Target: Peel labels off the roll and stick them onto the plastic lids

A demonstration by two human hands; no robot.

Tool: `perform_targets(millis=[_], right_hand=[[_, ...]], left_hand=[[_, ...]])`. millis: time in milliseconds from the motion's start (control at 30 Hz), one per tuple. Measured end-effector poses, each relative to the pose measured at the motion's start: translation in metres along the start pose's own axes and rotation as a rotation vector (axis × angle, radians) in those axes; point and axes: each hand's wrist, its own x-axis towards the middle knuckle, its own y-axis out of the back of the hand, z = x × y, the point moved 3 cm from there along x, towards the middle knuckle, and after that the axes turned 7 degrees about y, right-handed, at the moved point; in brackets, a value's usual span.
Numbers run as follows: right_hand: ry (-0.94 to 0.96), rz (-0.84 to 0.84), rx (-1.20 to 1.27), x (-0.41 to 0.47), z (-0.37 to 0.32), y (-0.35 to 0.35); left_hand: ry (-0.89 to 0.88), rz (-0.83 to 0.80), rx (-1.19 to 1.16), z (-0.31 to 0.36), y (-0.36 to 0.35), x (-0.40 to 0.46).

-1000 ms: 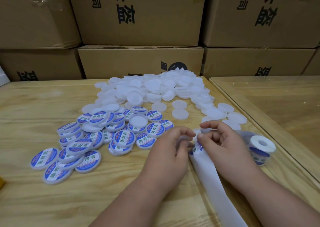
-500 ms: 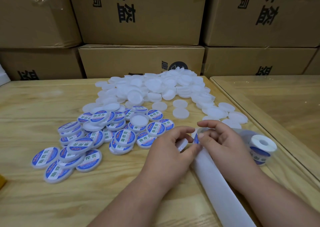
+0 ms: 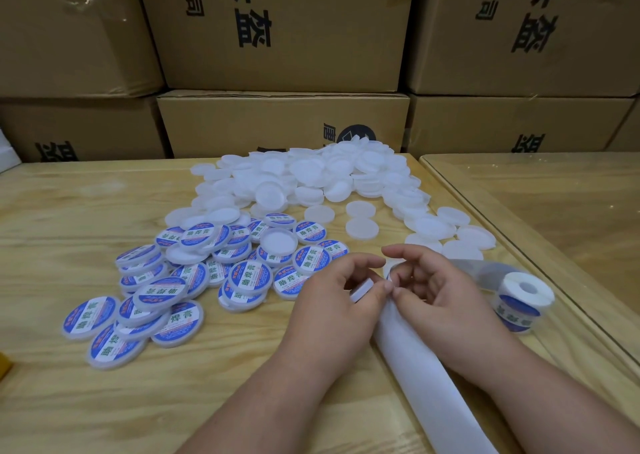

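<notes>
Head view, near edge: two bare forearms are seen entering from below, meeting over a wooden desk (image 3: 104,401). A white backing strip (image 3: 426,377) is laid between the forearms, running from the lower edge up under the right hand (image 3: 446,301). The left hand (image 3: 332,311) is curled, and a plain white lid (image 3: 362,290) is gripped on edge between its thumb and fingers. The right hand is also curled, fingertips (image 3: 398,292) pressed close against the left thumb at the strip's upper end; whether a label is pinched there cannot be told.

Just right of the right hand, the label roll (image 3: 524,301) is stood on the desk, blue-printed labels visible on its side, with clear liner looping from it back toward the hands.

Left of the left hand, a spread of labelled lids (image 3: 166,290) is noted, blue-and-white faces upward, many overlapping; one unlabelled lid (image 3: 278,241) is lodged among them, hollow side up.

Beyond both hands, a larger heap of blank white lids (image 3: 311,179) is piled, with loose ones scattered toward the right.

A second, glass-topped surface (image 3: 554,204) is butted against the desk on the right. Farthest back, stacked cardboard boxes (image 3: 284,37) with black printed characters are ranged across the whole width.
</notes>
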Motion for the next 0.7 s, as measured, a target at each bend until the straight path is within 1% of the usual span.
perform_targets(millis=[300,400,467,600,700], right_hand=[[0.016,-0.008,-0.012,-0.001,0.000,0.001],[0.017,-0.015,-0.014,-0.001,-0.002,0.001],[0.024,-0.010,-0.023,-0.001,-0.003,0.002],[0.035,0.000,-0.041,-0.001,-0.003,0.001],[0.045,0.000,-0.070,0.000,-0.001,0.002]], left_hand=[[-0.018,0.000,0.000,-0.001,0.000,0.000],[-0.006,0.017,-0.039,-0.004,0.000,0.000],[0.001,0.059,-0.095,-0.004,0.002,0.000],[0.010,0.220,-0.176,-0.002,0.009,0.000],[0.039,0.304,-0.247,0.000,0.012,0.000]])
